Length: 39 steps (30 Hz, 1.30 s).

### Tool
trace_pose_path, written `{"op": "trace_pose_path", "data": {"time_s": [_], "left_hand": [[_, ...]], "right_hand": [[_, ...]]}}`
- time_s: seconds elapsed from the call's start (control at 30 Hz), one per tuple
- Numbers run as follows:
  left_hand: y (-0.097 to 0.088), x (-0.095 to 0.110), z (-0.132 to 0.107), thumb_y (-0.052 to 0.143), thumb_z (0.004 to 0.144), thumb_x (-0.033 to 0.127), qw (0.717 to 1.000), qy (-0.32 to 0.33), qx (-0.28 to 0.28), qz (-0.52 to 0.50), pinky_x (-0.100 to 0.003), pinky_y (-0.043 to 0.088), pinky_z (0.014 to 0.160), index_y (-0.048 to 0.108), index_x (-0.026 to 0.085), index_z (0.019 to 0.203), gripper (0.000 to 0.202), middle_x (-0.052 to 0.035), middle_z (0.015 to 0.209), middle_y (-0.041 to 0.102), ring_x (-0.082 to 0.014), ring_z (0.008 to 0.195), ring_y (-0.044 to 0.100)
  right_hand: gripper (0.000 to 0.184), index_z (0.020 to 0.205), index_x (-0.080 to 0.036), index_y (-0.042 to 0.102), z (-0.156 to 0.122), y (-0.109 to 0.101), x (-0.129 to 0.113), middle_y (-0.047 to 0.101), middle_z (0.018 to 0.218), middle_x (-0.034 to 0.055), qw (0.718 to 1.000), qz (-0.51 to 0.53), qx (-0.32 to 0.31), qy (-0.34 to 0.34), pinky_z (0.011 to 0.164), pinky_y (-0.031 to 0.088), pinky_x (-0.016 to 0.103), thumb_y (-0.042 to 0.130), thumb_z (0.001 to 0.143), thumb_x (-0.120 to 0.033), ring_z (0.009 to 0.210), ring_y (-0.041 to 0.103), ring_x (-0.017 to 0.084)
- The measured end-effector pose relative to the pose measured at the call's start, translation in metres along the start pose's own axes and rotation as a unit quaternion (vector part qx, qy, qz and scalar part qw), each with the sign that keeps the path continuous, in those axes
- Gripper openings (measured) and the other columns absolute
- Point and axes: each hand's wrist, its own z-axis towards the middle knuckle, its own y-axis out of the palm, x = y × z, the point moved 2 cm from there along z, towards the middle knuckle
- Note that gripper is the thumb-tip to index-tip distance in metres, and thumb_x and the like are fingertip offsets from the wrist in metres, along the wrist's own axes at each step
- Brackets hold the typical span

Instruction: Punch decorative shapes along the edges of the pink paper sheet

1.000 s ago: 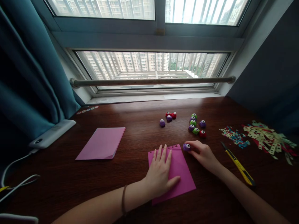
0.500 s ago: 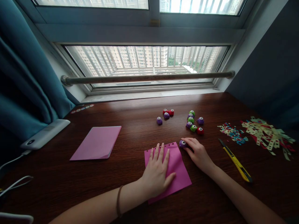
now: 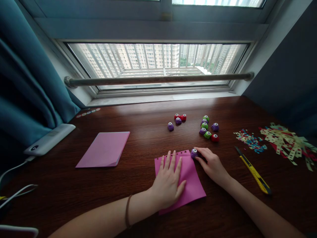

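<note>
My left hand (image 3: 167, 183) lies flat with spread fingers on a magenta sheet of paper (image 3: 192, 185). Small punched shapes run in a row along the sheet's far edge. Between the fingertips of my right hand (image 3: 212, 164) is a small purple paper punch (image 3: 194, 153), at the sheet's far right corner. How far the paper reaches into the punch I cannot tell. Beyond the hands stand more small punches: a green and purple cluster with a red punch (image 3: 215, 138) at its end, a lone purple punch (image 3: 170, 126), and a red and purple group.
A stack of pink paper (image 3: 104, 148) lies at left, near a white power strip (image 3: 51, 140) with cables. To the right are a yellow utility knife (image 3: 256, 175) with its blade showing, paper confetti (image 3: 251, 141) and a heap of punched strips (image 3: 287, 140). A window bar (image 3: 158, 79) crosses behind the table.
The view has tilted down and shifted slightly, so everything sits a little differently in the picture. Both hands keep their places on the paper and the purple punch.
</note>
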Motion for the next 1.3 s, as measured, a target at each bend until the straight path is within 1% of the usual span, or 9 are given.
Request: {"op": "trace_pose_path", "data": {"time_s": [0.17,0.27,0.4,0.5,0.6,0.73,0.9,1.03,1.3], "left_hand": [[0.0,0.0,0.0,0.037,0.09,0.045,1.0,-0.001,0.001,-0.001,-0.056,0.012,0.104,0.018,0.01,0.142,0.066,-0.021,0.147,0.008,-0.0373,0.133,-0.003],[-0.001,0.0,-0.001,0.037,0.09,0.045,1.0,0.0,0.008,-0.004,-0.055,0.013,0.104,0.017,0.011,0.142,0.066,-0.0193,0.148,0.007,-0.0363,0.134,-0.002],[-0.001,0.0,-0.001,0.038,0.089,0.045,1.0,0.002,0.013,-0.006,-0.055,0.011,0.105,0.019,0.011,0.142,0.065,-0.0185,0.148,0.007,-0.0362,0.134,-0.001],[-0.001,0.0,0.0,0.039,0.089,0.044,1.0,0.001,0.008,-0.006,-0.055,0.011,0.105,0.019,0.011,0.142,0.065,-0.0187,0.148,0.007,-0.0363,0.134,-0.002],[-0.002,0.0,0.0,0.039,0.089,0.044,1.0,0.001,0.004,-0.006,-0.055,0.011,0.105,0.019,0.011,0.142,0.065,-0.0188,0.148,0.007,-0.0366,0.134,-0.002],[-0.002,0.0,-0.001,0.039,0.089,0.046,1.0,0.002,0.005,-0.009,-0.055,0.011,0.105,0.019,0.012,0.142,0.066,-0.0182,0.149,0.004,-0.0368,0.134,-0.002],[-0.003,-0.001,-0.001,0.039,0.087,0.055,1.0,0.002,0.002,-0.025,-0.056,0.011,0.104,0.017,0.013,0.143,0.073,-0.018,0.149,0.002,-0.0379,0.133,-0.003],[-0.005,-0.001,-0.001,0.04,0.086,0.056,1.0,0.004,0.002,-0.031,-0.056,0.011,0.104,0.019,0.016,0.143,0.072,-0.0166,0.149,0.002,-0.0382,0.133,-0.003],[-0.01,0.001,0.0,0.04,0.087,0.053,1.0,0.016,-0.007,-0.019,-0.058,0.006,0.104,0.015,0.018,0.143,0.07,-0.0148,0.149,0.009,-0.0347,0.135,0.001]], "right_hand": [[0.029,0.111,-0.017,0.055,0.0,-0.002,0.0,0.059,0.109,0.0049,1.0,0.001,0.012,0.024,0.093,0.047,0.034,0.048,0.083,-0.026,0.101,0.054,0.015],[0.03,0.111,-0.018,0.054,-0.001,-0.002,0.0,0.06,0.108,0.0056,1.0,0.002,0.01,0.011,0.091,0.049,0.033,0.049,0.083,-0.027,0.1,0.055,0.015],[0.028,0.108,-0.019,0.056,-0.001,-0.002,-0.001,0.061,0.107,0.0061,1.0,-0.001,0.026,-0.016,0.089,0.05,0.034,0.049,0.082,-0.024,0.1,0.056,0.016],[0.028,0.108,-0.019,0.056,-0.002,-0.003,-0.001,0.061,0.107,0.006,0.999,0.002,0.03,-0.013,0.088,0.051,0.033,0.05,0.081,-0.024,0.099,0.057,0.016],[0.028,0.108,-0.019,0.055,-0.002,-0.003,-0.002,0.061,0.107,0.0056,1.0,0.006,0.023,-0.003,0.089,0.05,0.032,0.051,0.081,-0.025,0.098,0.057,0.015],[0.025,0.104,-0.019,0.057,-0.001,-0.003,-0.005,0.061,0.104,0.0042,1.0,0.016,0.006,-0.017,0.09,0.05,0.03,0.052,0.081,-0.024,0.098,0.057,0.013],[0.023,0.102,-0.021,0.059,-0.001,-0.005,-0.008,0.061,0.104,0.0037,0.999,0.011,0.012,-0.04,0.091,0.05,0.028,0.054,0.08,-0.025,0.099,0.058,0.013],[0.023,0.102,-0.022,0.061,-0.001,-0.005,-0.008,0.062,0.105,0.0041,0.998,0.012,0.018,-0.058,0.089,0.051,0.028,0.052,0.081,-0.025,0.098,0.059,0.013],[0.025,0.105,-0.023,0.062,0.0,-0.001,-0.007,0.062,0.106,0.0035,0.998,0.017,0.023,-0.062,0.092,0.051,0.028,0.051,0.082,-0.027,0.099,0.06,0.014]]}}
